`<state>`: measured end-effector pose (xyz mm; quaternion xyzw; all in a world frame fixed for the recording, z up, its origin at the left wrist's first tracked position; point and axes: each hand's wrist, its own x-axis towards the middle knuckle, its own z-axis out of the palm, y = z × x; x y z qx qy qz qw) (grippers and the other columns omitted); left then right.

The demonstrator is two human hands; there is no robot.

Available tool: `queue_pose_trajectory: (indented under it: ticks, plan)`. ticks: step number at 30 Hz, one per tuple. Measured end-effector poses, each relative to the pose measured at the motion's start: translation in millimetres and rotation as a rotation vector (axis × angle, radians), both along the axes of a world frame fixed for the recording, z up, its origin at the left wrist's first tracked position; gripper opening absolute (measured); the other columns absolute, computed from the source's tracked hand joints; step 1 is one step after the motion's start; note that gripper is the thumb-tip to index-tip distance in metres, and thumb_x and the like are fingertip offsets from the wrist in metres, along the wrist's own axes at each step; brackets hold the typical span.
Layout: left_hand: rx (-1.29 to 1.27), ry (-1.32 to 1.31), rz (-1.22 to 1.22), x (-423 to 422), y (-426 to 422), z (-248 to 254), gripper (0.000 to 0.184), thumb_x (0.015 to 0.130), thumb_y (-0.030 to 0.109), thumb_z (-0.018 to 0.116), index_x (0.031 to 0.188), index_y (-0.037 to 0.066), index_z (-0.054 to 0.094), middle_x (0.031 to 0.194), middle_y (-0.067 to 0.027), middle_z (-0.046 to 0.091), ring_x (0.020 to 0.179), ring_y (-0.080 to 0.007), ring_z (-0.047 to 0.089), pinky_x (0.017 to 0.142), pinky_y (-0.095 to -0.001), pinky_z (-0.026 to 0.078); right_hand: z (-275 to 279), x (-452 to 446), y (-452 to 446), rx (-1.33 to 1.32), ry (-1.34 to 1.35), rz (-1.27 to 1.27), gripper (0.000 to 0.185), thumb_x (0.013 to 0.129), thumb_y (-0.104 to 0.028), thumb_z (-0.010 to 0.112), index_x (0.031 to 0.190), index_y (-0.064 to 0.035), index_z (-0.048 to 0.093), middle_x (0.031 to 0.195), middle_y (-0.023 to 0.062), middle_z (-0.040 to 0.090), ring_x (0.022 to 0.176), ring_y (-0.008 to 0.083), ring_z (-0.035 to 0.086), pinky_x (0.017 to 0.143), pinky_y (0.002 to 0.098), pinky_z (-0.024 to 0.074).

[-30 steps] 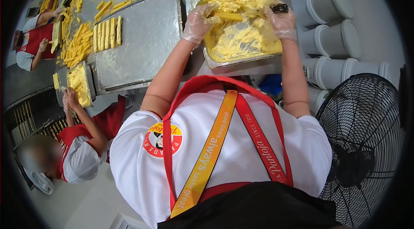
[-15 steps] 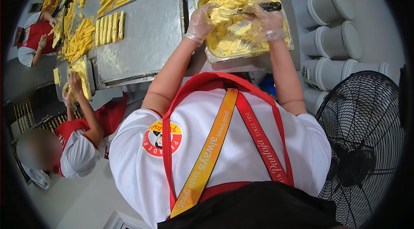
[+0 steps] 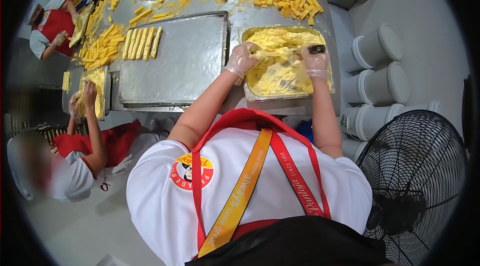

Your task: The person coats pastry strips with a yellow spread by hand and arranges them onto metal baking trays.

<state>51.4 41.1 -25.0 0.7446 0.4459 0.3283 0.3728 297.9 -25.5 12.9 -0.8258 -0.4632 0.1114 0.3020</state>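
My right hand (image 3: 316,62), in a clear plastic glove, grips the black handle of a spatula (image 3: 317,49). The tool's far end is smeared with yellow cream and points toward my left hand (image 3: 242,60). That hand is gloved too, its fingers closed at the left side of the pan; what they pinch is too coated to make out. Both hands are over a rectangular metal pan (image 3: 280,98) of thick yellow cream (image 3: 280,78). Left of it lies a flat metal tray (image 3: 185,61) with a row of several coated yellow sticks (image 3: 142,43) in its upper left corner.
Loose yellow sticks (image 3: 295,3) are piled beyond the pan, and more (image 3: 102,48) lie left of the tray. Two co-workers in red aprons (image 3: 55,31) stand at the left. White buckets (image 3: 377,46) and a black fan (image 3: 415,181) are on the right.
The view has tilted, so the table sits lower and another tray shows at its far side. My hands stay over the pan, and the spatula's coated end now shows more plainly between them.
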Motion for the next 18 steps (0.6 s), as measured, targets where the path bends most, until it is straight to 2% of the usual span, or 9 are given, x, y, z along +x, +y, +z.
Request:
queue_pose_trajectory:
  ticks: [2,4,5,6,8,9,11,14,18]
  plan:
    - [0.106,-0.016,0.029,-5.3,-2.5,4.2,0.026,0.067,0.017,0.069,0.089,0.005,0.067,0.085,-0.0160,0.065,0.081,-0.0323,0.063,0.076,-0.0362,0.050,-5.3,4.7,5.6,0.136,-0.223,-0.130,0.035,0.072,-0.033,0.068,0.074,0.0018,0.063,0.070,0.0198,0.063,0.068,0.0337,0.064,0.062,0.0433,0.0493]
    - [0.279,0.011,0.087,-21.6,-9.1,16.1,0.025,0.068,0.019,0.071,0.087,0.004,0.066,0.084,-0.0156,0.065,0.079,-0.0310,0.063,0.074,-0.0359,0.050,-22.6,23.7,2.1,0.224,-0.232,-0.071,0.032,0.071,-0.032,0.068,0.073,-0.0004,0.063,0.068,0.0179,0.063,0.067,0.0337,0.063,0.062,0.0433,0.0486]
    - [0.223,-0.092,0.214,-33.7,-16.8,31.4,0.025,0.070,0.021,0.074,0.083,0.002,0.064,0.082,-0.0153,0.064,0.075,-0.0279,0.062,0.070,-0.0344,0.051,-24.6,29.1,2.6,0.272,-0.234,-0.038,0.030,0.070,-0.031,0.067,0.072,-0.0015,0.063,0.067,0.0170,0.064,0.067,0.0338,0.063,0.062,0.0433,0.0483]
    - [0.282,-0.186,0.310,-49.0,-8.0,17.0,0.023,0.071,0.021,0.075,0.079,0.004,0.063,0.076,-0.0133,0.064,0.070,-0.0260,0.062,0.065,-0.0335,0.051,-28.9,31.9,2.2,0.277,-0.235,-0.031,0.030,0.070,-0.031,0.067,0.072,-0.0018,0.063,0.068,0.0168,0.064,0.067,0.0338,0.063,0.062,0.0430,0.0483]
    - [0.590,0.080,0.476,-102.8,9.0,-0.4,0.022,0.070,0.022,0.076,0.079,0.006,0.063,0.070,-0.0110,0.062,0.065,-0.0271,0.062,0.061,-0.0344,0.051,-28.6,29.7,-6.2,0.283,-0.235,-0.021,0.030,0.071,-0.031,0.067,0.072,-0.0024,0.062,0.069,0.0165,0.064,0.068,0.0337,0.063,0.063,0.0423,0.0485]
    - [0.618,0.163,0.578,-130.2,14.4,-3.8,0.023,0.069,0.023,0.075,0.080,0.006,0.063,0.070,-0.0110,0.062,0.064,-0.0280,0.061,0.061,-0.0358,0.051,-40.8,35.2,-5.7,0.235,-0.202,-0.077,0.029,0.071,-0.031,0.067,0.073,-0.0032,0.063,0.070,0.0147,0.065,0.069,0.0325,0.064,0.064,0.0405,0.0491]
    - [0.532,0.243,0.801,-181.5,24.0,-9.5,0.024,0.068,0.023,0.075,0.082,0.007,0.064,0.072,-0.0114,0.063,0.065,-0.0299,0.061,0.062,-0.0389,0.050,-53.1,39.9,-3.9,0.276,-0.180,-0.073,0.027,0.071,-0.031,0.067,0.072,-0.0037,0.063,0.069,0.0140,0.065,0.067,0.0323,0.064,0.064,0.0395,0.0496]
    - [0.682,0.439,0.852,-236.5,28.2,-20.5,0.024,0.065,0.021,0.074,0.080,0.005,0.064,0.076,-0.0126,0.064,0.069,-0.0325,0.060,0.065,-0.0423,0.049,-53.7,30.7,-2.5,0.293,-0.239,-0.052,0.027,0.073,-0.028,0.067,0.077,-0.0020,0.064,0.071,0.0146,0.065,0.067,0.0321,0.064,0.066,0.0392,0.0505]
    - [0.586,0.507,0.918,-253.5,38.2,-33.4,0.027,0.063,0.024,0.074,0.080,0.005,0.065,0.078,-0.0142,0.064,0.077,-0.0338,0.060,0.071,-0.0429,0.048,-39.8,9.6,-3.4,0.262,-0.204,0.004,0.026,0.073,-0.022,0.068,0.081,0.0018,0.063,0.074,0.0176,0.064,0.069,0.0343,0.062,0.066,0.0407,0.0491]
